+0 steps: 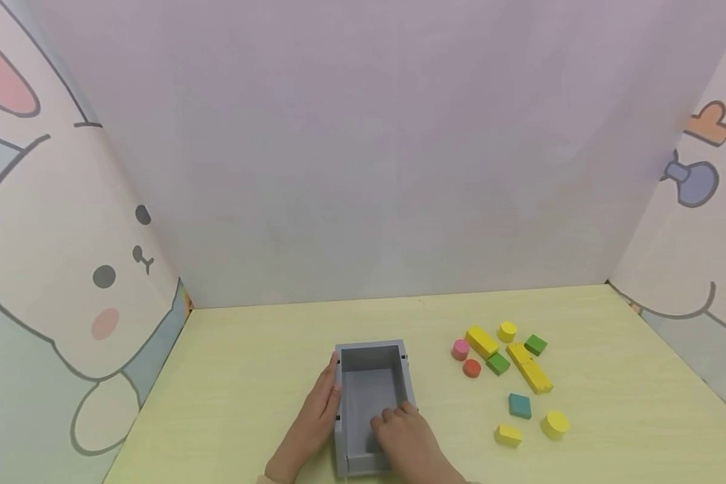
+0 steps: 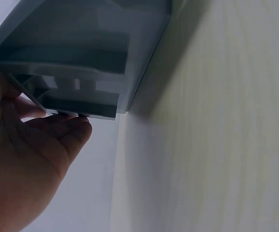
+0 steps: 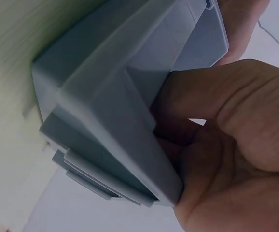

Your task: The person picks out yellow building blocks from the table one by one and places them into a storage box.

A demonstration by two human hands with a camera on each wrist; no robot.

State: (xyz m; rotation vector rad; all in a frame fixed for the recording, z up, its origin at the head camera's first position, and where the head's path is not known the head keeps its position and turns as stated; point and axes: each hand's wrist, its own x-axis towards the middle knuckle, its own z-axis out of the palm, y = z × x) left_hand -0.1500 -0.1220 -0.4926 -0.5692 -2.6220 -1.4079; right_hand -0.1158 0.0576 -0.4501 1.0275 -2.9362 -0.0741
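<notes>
A grey plastic box [image 1: 372,393], open at the top, sits at the front middle of the table. My left hand [image 1: 318,418] lies along the outside of its left wall, fingers fairly straight and thumb near the rim. In the left wrist view that hand's fingers [image 2: 74,135] touch the box's side. My right hand [image 1: 408,440] grips the right wall near the front corner. The right wrist view shows the thumb [image 3: 197,92] reaching inside the box wall [image 3: 130,130], with the other fingers partly hidden.
Several small blocks lie right of the box: yellow bars [image 1: 481,341], green pieces [image 1: 535,345], a pink cylinder [image 1: 460,349], a red disc [image 1: 472,368], a teal square [image 1: 519,406] and a yellow cylinder [image 1: 554,425]. Pale curtains [image 1: 393,168] enclose the table's back and sides.
</notes>
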